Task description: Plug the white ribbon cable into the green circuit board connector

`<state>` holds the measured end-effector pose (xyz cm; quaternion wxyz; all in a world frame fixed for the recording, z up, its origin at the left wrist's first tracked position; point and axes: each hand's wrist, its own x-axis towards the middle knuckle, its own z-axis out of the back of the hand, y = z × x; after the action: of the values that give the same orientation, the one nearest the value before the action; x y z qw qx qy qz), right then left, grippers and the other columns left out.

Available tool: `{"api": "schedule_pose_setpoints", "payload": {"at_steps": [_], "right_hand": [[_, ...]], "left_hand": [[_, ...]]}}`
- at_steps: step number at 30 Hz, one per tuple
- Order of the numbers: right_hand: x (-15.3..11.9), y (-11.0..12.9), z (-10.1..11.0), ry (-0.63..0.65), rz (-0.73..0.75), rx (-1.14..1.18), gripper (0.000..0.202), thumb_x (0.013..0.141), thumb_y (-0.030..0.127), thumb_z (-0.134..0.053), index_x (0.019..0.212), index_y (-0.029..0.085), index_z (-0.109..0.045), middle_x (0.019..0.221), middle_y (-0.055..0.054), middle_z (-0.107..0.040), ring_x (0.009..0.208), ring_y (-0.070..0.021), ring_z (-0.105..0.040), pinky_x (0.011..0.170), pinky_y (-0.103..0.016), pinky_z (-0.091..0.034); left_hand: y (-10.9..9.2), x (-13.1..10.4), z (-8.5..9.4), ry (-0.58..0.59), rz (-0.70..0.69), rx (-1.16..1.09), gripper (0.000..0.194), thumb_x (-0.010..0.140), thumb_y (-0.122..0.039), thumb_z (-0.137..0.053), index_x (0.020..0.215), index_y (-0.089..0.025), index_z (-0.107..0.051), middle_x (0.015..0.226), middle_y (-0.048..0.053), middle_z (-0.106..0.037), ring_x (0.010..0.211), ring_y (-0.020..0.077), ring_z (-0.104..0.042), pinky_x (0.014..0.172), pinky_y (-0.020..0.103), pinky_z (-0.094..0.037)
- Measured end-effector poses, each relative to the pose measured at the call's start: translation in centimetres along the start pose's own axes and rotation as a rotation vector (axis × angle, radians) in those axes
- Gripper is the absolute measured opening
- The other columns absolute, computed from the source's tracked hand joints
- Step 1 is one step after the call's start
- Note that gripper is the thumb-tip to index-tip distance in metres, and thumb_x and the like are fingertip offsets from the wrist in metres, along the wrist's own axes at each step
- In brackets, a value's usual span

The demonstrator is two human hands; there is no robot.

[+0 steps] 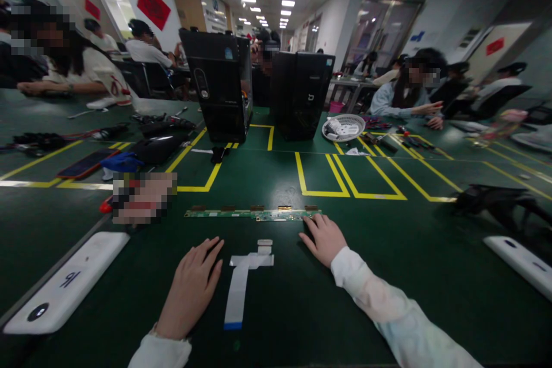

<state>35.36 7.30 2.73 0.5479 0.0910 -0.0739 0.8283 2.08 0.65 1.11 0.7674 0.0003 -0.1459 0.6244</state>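
A long, narrow green circuit board strip [224,214] lies crosswise on the dark green table, with brown and gold tabs along its far edge. My right hand [325,240] is at its right end, fingers spread and fingertips on or right beside the board; exact contact I cannot make out. Nearer to me lies a white flat ribbon cable [236,297], folded into an angle, with a blue end and a connector at its top. Just left of this cable, my left hand [192,282] rests with fingers stretched out, holding nothing.
Two black computer towers [218,92] stand beyond the board. A white basket [344,127] with small parts sits to their right. Yellow tape [323,192] marks the table. White panels [69,284] lie at both sides, and a black object [491,201] at right. People sit farther back.
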Motion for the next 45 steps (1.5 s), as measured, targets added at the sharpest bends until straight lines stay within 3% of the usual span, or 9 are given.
{"api": "schedule_pose_setpoints", "payload": {"at_steps": [4, 7, 10, 17, 28, 31, 38, 45], "right_hand": [[-0.1, -0.1, 0.1, -0.065, 0.005, 0.011, 0.047, 0.093, 0.042, -0.040, 0.123, 0.011, -0.057, 0.112, -0.018, -0.058, 0.107, -0.0320, -0.050, 0.091, -0.048, -0.043], [0.1, -0.4, -0.4, -0.136, 0.116, 0.078, 0.042, 0.093, 0.038, -0.042, 0.123, 0.013, -0.057, 0.122, -0.017, -0.054, 0.122, -0.0316, -0.042, 0.100, -0.049, -0.038], [0.8, -0.6, -1.0, -0.124, 0.232, 0.170, 0.041, 0.093, 0.036, -0.043, 0.127, 0.016, -0.055, 0.129, -0.016, -0.050, 0.128, -0.0293, -0.038, 0.102, -0.048, -0.038], [2.2, -1.0, -1.9, -0.056, 0.287, 0.258, 0.042, 0.093, 0.035, -0.045, 0.127, 0.012, -0.056, 0.126, -0.019, -0.052, 0.120, -0.0280, -0.047, 0.100, -0.047, -0.041], [0.6, -0.4, -2.2, -0.087, 0.279, 0.296, 0.042, 0.092, 0.039, -0.047, 0.126, 0.016, -0.056, 0.124, -0.016, -0.053, 0.120, -0.0282, -0.046, 0.099, -0.048, -0.042], [0.6, -0.3, -2.4, -0.098, 0.276, 0.309, 0.042, 0.091, 0.039, -0.048, 0.125, 0.016, -0.056, 0.123, -0.016, -0.054, 0.119, -0.0283, -0.046, 0.099, -0.049, -0.042], [0.7, -0.7, -2.8, -0.105, 0.301, 0.350, 0.043, 0.091, 0.037, -0.049, 0.127, 0.016, -0.055, 0.136, -0.017, -0.045, 0.124, -0.0292, -0.043, 0.102, -0.050, -0.040], [0.9, -0.6, -2.7, -0.090, 0.301, 0.358, 0.043, 0.090, 0.037, -0.050, 0.129, 0.017, -0.053, 0.131, -0.015, -0.051, 0.124, -0.0276, -0.043, 0.104, -0.050, -0.037]], "left_hand": [[0.1, 0.0, -0.2, -0.006, -0.020, 0.018, 0.047, 0.094, -0.038, -0.035, 0.135, -0.018, -0.049, 0.139, 0.010, -0.050, 0.129, 0.0268, -0.044, 0.108, 0.050, -0.034], [0.2, -0.1, -0.3, -0.025, -0.035, 0.015, 0.047, 0.094, -0.037, -0.036, 0.134, -0.018, -0.049, 0.138, 0.010, -0.051, 0.129, 0.0266, -0.045, 0.107, 0.050, -0.035], [0.1, -0.1, -0.3, -0.039, -0.034, 0.013, 0.046, 0.094, -0.037, -0.036, 0.135, -0.019, -0.049, 0.138, 0.009, -0.051, 0.129, 0.0268, -0.045, 0.107, 0.050, -0.035], [0.1, -0.1, -0.2, -0.023, -0.028, 0.019, 0.046, 0.094, -0.038, -0.035, 0.135, -0.020, -0.049, 0.139, 0.009, -0.051, 0.129, 0.0264, -0.045, 0.107, 0.051, -0.036], [0.3, -0.1, -0.2, -0.034, -0.033, -0.034, 0.046, 0.093, -0.037, -0.038, 0.135, -0.020, -0.048, 0.140, 0.010, -0.050, 0.130, 0.0279, -0.043, 0.106, 0.052, -0.037], [-0.9, 0.0, 0.2, -0.006, -0.109, -0.080, 0.046, 0.094, -0.037, -0.039, 0.137, -0.024, -0.045, 0.141, 0.008, -0.048, 0.132, 0.0277, -0.041, 0.105, 0.052, -0.039], [-6.9, 0.9, 0.4, 0.080, -0.351, -0.106, 0.041, 0.094, -0.031, -0.042, 0.134, -0.026, -0.047, 0.138, 0.005, -0.051, 0.127, 0.0224, -0.047, 0.109, 0.048, -0.037], [-9.4, 2.3, -0.2, 0.116, -0.357, -0.121, 0.044, 0.094, -0.031, -0.042, 0.136, -0.017, -0.044, 0.138, 0.010, -0.052, 0.127, 0.0219, -0.048, 0.103, 0.041, -0.045]]}}
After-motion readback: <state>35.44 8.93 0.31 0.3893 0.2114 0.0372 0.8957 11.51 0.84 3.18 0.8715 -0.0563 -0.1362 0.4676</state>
